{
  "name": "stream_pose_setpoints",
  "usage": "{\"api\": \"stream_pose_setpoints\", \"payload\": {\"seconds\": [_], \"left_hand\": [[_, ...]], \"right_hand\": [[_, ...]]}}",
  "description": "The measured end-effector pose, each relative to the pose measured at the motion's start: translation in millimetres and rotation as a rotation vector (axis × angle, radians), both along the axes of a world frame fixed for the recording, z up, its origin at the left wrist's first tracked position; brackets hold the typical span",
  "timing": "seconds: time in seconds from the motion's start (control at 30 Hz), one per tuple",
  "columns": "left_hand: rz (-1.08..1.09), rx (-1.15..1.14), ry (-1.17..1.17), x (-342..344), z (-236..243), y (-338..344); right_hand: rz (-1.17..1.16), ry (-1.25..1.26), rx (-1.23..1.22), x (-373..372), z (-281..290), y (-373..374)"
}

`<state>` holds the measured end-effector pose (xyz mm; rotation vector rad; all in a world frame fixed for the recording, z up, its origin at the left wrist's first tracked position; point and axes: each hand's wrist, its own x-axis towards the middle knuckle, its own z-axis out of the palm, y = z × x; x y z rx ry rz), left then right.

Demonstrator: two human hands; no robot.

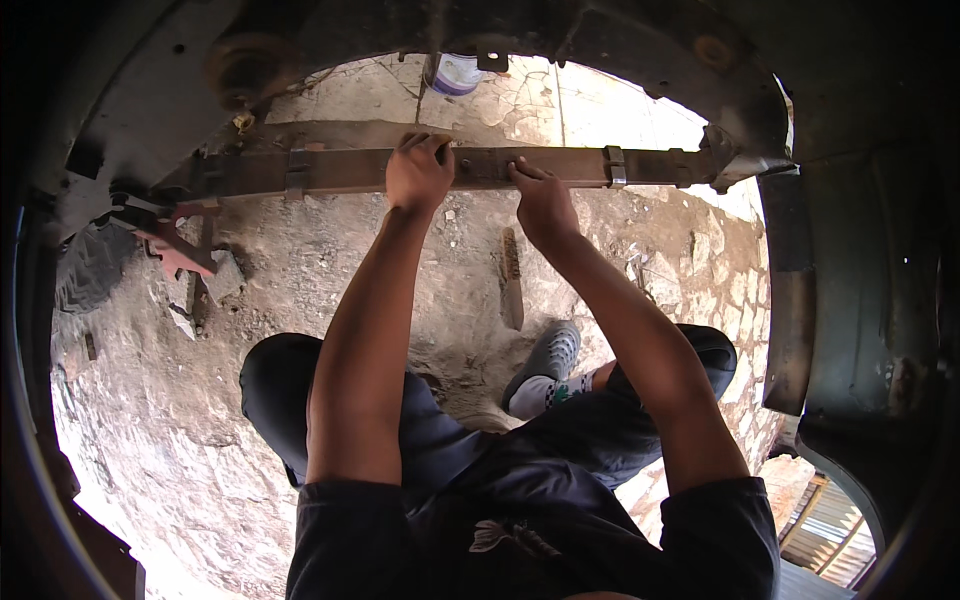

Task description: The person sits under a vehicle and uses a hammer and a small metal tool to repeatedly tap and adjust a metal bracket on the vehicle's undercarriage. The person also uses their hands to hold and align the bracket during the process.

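A long rusty-brown leaf spring (345, 170), banded by metal clips, runs crosswise in front of me. My left hand (418, 175) is closed at its middle, fingers curled over the far edge; whatever they may hold is hidden. To the right, my right hand (545, 200) reaches the spring with its forefinger stretched out and the fingertips touching the surface near a small dark spot. Nothing shows in that hand. On the ground below, between my forearms, lies a wire brush (511, 280) with a wooden handle.
Dark vehicle bodywork (850, 300) surrounds me on the sides and above. A red metal stand (180, 248) and broken stone pieces (225, 275) are at the left. Beyond the spring stands a white and purple tub (457, 75). My grey clog (545, 365) rests on rough ground.
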<state>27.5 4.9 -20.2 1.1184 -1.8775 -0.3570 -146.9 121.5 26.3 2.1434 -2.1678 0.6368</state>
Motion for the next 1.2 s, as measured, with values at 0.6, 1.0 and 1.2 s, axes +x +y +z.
{"api": "stream_pose_setpoints", "payload": {"seconds": [0.6,1.0,1.2], "left_hand": [[0.022,0.062,-0.023,0.0,5.3,-0.9],[-0.013,0.066,0.004,-0.3,3.9,2.0],[0.055,0.079,0.007,-7.1,3.8,4.9]], "right_hand": [[0.019,0.167,0.019,16.6,-8.7,-9.4],[0.035,0.245,0.030,6.2,-1.0,-9.9],[-0.092,0.096,0.054,21.8,-6.8,-16.0]]}}
